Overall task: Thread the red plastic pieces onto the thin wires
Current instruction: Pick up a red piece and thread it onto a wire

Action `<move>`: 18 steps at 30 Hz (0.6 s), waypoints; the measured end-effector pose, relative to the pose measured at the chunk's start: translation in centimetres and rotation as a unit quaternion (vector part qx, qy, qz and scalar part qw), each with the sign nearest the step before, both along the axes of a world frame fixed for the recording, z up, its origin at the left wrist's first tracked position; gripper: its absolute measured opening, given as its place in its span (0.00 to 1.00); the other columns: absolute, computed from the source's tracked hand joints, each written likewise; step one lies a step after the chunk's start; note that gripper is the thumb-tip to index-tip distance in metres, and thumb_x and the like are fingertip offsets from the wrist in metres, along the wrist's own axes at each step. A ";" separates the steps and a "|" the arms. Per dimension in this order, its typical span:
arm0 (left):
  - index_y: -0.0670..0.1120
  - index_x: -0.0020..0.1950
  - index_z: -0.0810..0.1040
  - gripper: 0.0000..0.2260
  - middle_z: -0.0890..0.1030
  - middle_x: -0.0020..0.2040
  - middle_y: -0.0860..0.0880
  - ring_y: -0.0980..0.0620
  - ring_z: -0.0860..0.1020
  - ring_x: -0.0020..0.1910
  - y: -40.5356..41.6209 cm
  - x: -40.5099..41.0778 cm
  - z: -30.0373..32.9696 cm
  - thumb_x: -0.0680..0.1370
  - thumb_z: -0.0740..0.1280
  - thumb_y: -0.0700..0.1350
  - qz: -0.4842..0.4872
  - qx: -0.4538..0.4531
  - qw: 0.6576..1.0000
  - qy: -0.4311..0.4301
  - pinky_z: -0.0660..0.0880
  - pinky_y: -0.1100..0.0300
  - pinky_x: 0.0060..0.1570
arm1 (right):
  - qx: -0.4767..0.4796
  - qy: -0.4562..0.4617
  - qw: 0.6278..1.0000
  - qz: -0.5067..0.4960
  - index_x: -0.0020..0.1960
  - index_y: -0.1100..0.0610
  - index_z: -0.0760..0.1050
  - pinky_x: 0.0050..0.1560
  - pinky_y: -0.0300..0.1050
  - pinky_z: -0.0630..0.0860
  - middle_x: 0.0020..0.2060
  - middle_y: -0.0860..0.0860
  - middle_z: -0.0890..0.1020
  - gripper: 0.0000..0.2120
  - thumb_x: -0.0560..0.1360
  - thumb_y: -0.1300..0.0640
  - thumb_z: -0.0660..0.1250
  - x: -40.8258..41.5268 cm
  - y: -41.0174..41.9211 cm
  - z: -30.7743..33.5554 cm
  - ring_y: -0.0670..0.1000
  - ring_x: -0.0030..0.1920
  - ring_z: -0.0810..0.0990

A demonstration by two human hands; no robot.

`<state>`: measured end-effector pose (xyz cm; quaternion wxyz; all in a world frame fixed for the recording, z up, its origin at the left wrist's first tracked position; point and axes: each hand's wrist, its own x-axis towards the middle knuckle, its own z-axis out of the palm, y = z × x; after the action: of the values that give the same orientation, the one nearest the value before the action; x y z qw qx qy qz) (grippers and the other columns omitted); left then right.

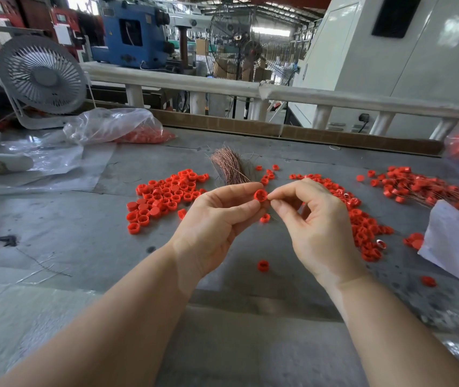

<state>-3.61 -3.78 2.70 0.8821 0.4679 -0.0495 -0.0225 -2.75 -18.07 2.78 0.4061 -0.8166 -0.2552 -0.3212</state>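
Fingertips of the left hand (214, 219) pinch one red plastic piece (260, 195) above the grey table (83, 233); the right hand (314, 219) closes thumb and forefinger against its rim, any wire there too thin to see. One wire bundle (229, 166) lies behind, between three loose red heaps too many to count.

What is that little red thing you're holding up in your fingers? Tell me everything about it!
The red plastic piece is a small round cap-like ring, bright red and smooth-looking, with a hollow middle and an open side turned toward the camera. It is held up above the grey table, in front of the bundle of thin wires. The left hand pinches it between thumb and fingertips, and the right hand meets its right edge with pinched fingers. Any wire there is too thin to see.
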 end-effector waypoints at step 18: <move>0.41 0.38 0.84 0.08 0.84 0.38 0.43 0.51 0.83 0.39 0.1 -0.1 0.1 0.62 0.68 0.33 -0.005 -0.011 1.000 0.007 0.79 0.65 0.38 | 0.015 0.000 1.000 0.005 0.41 0.58 0.80 0.39 0.26 0.66 0.34 0.48 0.79 0.06 0.70 0.68 0.70 0.0 0.0 -0.1 0.38 0.35 0.74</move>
<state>-3.70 -3.72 2.81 0.8873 0.4579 -0.0457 -0.0296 -2.73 -18.11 2.67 0.4198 -0.8092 -0.2548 -0.3225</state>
